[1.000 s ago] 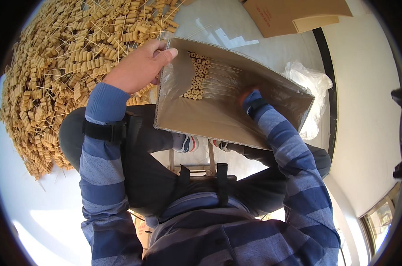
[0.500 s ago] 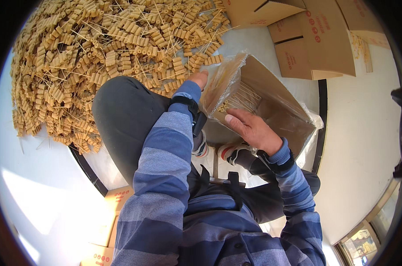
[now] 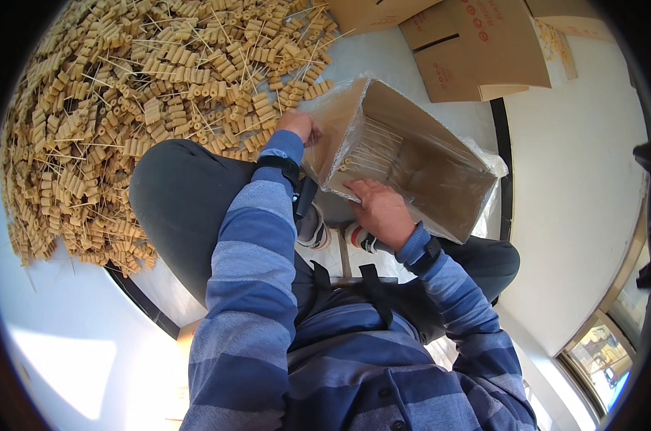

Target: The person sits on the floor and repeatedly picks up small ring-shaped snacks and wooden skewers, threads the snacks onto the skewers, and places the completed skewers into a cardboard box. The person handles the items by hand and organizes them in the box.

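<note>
An open cardboard box (image 3: 440, 122) stands tilted in front of me, a clear plastic liner (image 3: 340, 115) folded over its left wall. Inside, skewered tan ridged rolls (image 3: 372, 147) lie in a row with their thin sticks side by side. My left hand (image 3: 301, 129) is at the outside of the left wall, fingers curled on the plastic liner; its fingertips are partly hidden. My right hand (image 3: 384, 213) grips the near rim of the box, fingers bent over the edge. Left of the box spreads a large heap of the same skewered rolls (image 3: 153, 108).
More cardboard boxes (image 3: 476, 50) stand at the far right, beside a white wall (image 3: 577, 165). My bent knee (image 3: 185, 187) lies between the heap and my left arm. My shoes (image 3: 314, 233) are close to the near side of the box.
The liner at the left wall has gone from bunched up above the rim to folded down outside it. My right hand has moved from over the opening onto the near rim.
</note>
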The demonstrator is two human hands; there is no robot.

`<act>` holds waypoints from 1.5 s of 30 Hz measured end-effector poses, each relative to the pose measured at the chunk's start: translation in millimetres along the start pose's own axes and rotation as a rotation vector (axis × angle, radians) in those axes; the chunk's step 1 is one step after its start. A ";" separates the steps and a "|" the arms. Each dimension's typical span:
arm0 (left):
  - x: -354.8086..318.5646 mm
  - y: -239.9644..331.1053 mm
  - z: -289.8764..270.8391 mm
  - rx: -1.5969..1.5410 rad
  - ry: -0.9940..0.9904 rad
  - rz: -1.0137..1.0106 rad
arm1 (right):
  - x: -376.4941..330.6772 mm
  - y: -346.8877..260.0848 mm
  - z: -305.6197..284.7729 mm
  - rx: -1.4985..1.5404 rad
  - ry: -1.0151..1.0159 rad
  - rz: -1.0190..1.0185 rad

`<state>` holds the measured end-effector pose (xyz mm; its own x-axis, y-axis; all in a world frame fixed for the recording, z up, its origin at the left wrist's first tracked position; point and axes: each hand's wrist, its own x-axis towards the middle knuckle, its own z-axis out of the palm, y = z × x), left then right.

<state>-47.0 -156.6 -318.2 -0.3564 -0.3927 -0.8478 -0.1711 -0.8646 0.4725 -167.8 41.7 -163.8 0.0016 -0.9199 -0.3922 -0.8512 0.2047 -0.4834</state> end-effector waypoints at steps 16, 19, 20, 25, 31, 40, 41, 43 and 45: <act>-9.6 -15.3 -17.3 -0.288 -0.069 -0.089 | -4.0 9.5 3.2 0.072 0.039 -0.040; -40.4 -26.7 -16.5 -0.070 -0.109 -0.073 | -4.4 11.2 4.6 0.082 0.056 -0.049; -43.0 -27.8 -16.3 -0.067 -0.110 -0.080 | -4.2 11.8 5.2 0.081 0.052 -0.047; -33.2 -37.0 -25.8 0.098 0.088 -0.034 | -7.3 12.0 6.8 0.085 0.067 -0.053; -11.3 -35.7 -34.1 0.143 0.328 0.002 | -8.6 6.9 6.5 0.077 0.079 -0.043; 2.4 -39.7 -32.2 0.228 0.317 -0.024 | -3.9 10.3 6.0 0.013 -0.008 -0.039; 8.3 -43.3 -35.1 0.233 0.338 -0.041 | -4.1 10.1 5.6 0.018 -0.024 -0.026; 24.4 -54.0 -43.2 0.711 0.342 0.021 | -5.9 9.4 3.8 0.056 -0.043 -0.021; 42.4 -62.0 -55.2 1.473 0.324 0.153 | -8.2 9.9 0.1 0.126 -0.045 -0.046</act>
<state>-0.8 -136.9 -396.6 -0.2777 -0.6665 -0.6919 -0.9607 0.1887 0.2038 -176.2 51.3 -165.4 0.0653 -0.9137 -0.4011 -0.7772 0.2055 -0.5947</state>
